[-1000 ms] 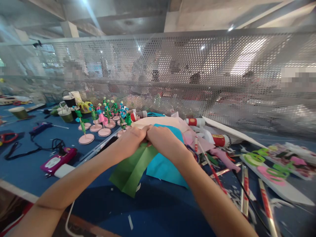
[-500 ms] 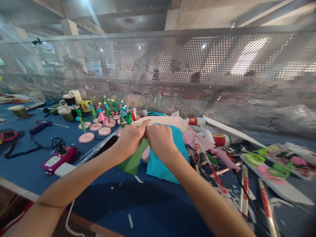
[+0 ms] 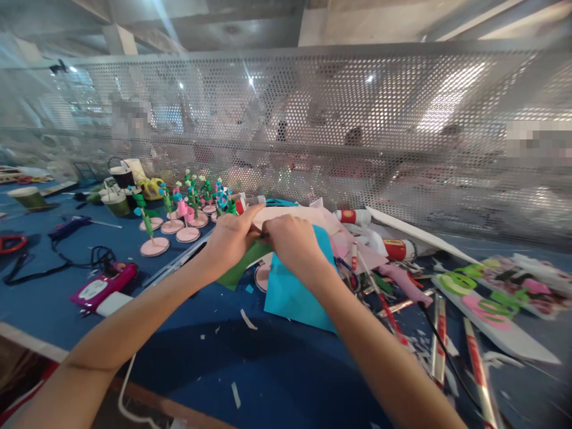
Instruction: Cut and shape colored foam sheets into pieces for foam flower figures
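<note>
My left hand [image 3: 230,237] is closed, thumb on top, around the upper edge of a green foam or paper sheet [image 3: 241,266]. Close beside it, my right hand [image 3: 290,241] is also closed, with its fingers bent down at the same green sheet, a dark bit of which shows between the hands. Below my right hand and wrist is a bright blue sheet [image 3: 297,295], partly covered by the forearm. A round pink disc [image 3: 262,277] peeks out between the two sheets. Behind the hands lies a large pale pink sheet [image 3: 304,214].
Several small paper flower stems on pink discs [image 3: 154,246] stand left. A magenta device [image 3: 105,288] with cables lies nearer. To the right are a pink-handled glue gun [image 3: 406,283], red-and-white tubes [image 3: 399,250], scraps and a white board [image 3: 504,328]. A perforated metal screen [image 3: 313,119] runs behind.
My hands have drawn slightly apart, the left one moving left. The green sheet has shifted up and turned, uncovering more of the pink disc and a small blue scrap.
</note>
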Action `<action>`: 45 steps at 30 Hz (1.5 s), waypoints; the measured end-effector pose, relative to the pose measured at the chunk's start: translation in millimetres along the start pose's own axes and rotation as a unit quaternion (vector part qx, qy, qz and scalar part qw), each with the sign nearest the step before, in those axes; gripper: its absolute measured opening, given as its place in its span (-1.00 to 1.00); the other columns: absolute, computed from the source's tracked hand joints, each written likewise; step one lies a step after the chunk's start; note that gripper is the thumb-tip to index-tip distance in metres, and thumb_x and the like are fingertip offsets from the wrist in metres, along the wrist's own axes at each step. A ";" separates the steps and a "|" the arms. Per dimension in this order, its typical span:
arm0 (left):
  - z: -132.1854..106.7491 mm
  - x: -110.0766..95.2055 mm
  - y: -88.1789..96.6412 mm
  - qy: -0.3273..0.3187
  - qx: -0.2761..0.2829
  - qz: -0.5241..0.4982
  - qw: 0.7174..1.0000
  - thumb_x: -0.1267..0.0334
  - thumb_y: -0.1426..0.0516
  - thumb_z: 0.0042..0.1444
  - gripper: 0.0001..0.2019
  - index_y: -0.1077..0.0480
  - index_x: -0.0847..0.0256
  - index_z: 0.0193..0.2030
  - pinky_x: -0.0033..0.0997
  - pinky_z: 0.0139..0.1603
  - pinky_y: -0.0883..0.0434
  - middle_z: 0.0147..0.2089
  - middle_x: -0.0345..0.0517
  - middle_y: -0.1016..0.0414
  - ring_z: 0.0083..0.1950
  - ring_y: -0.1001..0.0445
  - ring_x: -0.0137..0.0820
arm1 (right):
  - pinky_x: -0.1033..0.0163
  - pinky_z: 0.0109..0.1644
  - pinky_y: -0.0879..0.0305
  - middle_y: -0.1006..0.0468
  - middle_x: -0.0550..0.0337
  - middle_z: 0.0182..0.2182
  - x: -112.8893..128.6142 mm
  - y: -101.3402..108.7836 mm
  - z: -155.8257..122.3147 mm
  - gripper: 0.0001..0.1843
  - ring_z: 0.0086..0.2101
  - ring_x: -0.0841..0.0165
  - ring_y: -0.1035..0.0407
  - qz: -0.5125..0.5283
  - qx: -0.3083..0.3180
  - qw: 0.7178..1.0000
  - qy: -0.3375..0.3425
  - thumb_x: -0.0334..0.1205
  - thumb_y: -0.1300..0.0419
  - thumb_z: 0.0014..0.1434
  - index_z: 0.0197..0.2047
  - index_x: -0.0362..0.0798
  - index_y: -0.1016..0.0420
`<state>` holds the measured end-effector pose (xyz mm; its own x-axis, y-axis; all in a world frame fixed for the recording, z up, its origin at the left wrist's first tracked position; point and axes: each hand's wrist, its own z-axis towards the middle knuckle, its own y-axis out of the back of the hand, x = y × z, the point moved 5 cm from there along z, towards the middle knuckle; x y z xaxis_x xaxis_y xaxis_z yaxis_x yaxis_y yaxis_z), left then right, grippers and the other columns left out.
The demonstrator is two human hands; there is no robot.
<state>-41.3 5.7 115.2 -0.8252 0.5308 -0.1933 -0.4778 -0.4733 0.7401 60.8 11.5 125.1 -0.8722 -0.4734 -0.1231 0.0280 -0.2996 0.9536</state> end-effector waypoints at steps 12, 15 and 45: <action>11.1 15.0 19.8 0.052 -0.025 -0.200 0.978 0.39 -0.15 0.01 -0.84 -0.52 0.26 -0.25 -0.47 -0.29 -0.42 -0.29 -0.06 -0.57 -0.30 -0.50 -0.44 | 0.36 -0.49 -0.08 -0.45 0.25 -0.58 -58.9 -5.0 9.1 -0.68 -0.53 0.47 -0.23 0.389 -0.019 0.921 0.020 -0.01 -0.26 -0.08 -0.38 -0.11 -0.59; 13.7 18.3 13.7 0.048 0.009 -0.204 0.978 0.39 -0.12 0.05 -0.79 -0.50 0.25 -0.17 -0.48 -0.29 -0.41 -0.28 -0.06 -0.56 -0.31 -0.49 -0.46 | 0.36 -0.56 0.06 -0.33 0.30 -0.66 -59.7 -7.8 9.9 -0.63 -0.61 0.54 -0.08 0.391 0.004 0.921 0.005 0.05 -0.27 -0.11 -0.45 -0.13 -0.57; 9.2 44.5 -54.2 0.185 0.202 -0.423 0.863 0.23 -0.17 0.01 -0.70 -0.44 0.35 -0.13 -0.42 -0.31 -0.50 -0.13 0.13 -0.55 -0.27 -0.56 -0.37 | 0.33 -0.56 0.11 -0.22 0.36 -0.76 -66.9 -39.3 17.7 -0.64 -0.68 0.54 -0.05 0.275 0.147 0.949 0.041 0.02 -0.23 -0.09 -0.69 -0.08 -0.39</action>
<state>-49.4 61.4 72.4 -0.3074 0.2691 -0.9128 -0.8746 0.2981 0.3824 109.4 69.6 100.7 -0.7239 -0.5570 0.4070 0.3209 0.2503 0.9134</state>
